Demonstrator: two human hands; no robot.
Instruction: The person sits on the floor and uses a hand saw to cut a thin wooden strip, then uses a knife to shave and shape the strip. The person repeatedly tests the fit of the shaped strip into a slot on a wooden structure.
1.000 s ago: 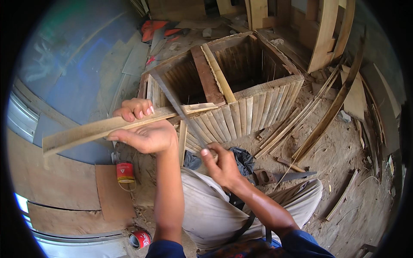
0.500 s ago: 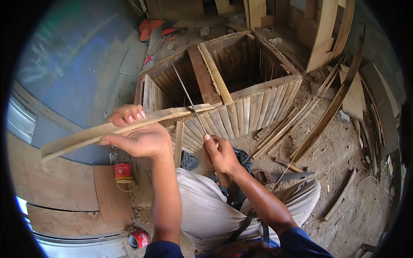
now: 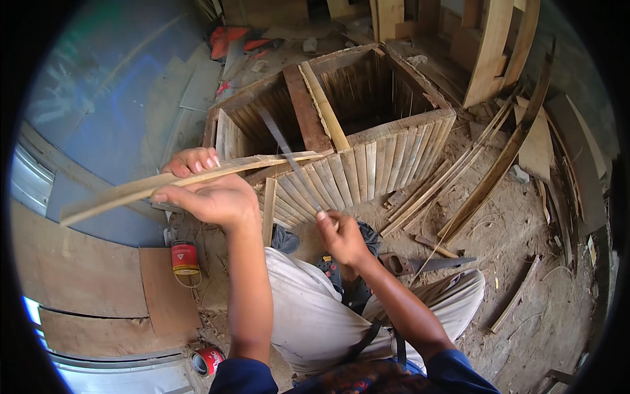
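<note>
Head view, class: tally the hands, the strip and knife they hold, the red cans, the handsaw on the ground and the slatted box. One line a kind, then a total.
Hands: 2 (left hand, right hand)
Held bamboo strip: 1
Long-bladed knife: 1
Red cans: 2 (upper can, lower can)
Handsaw: 1
Slatted box: 1
Total: 8
</note>
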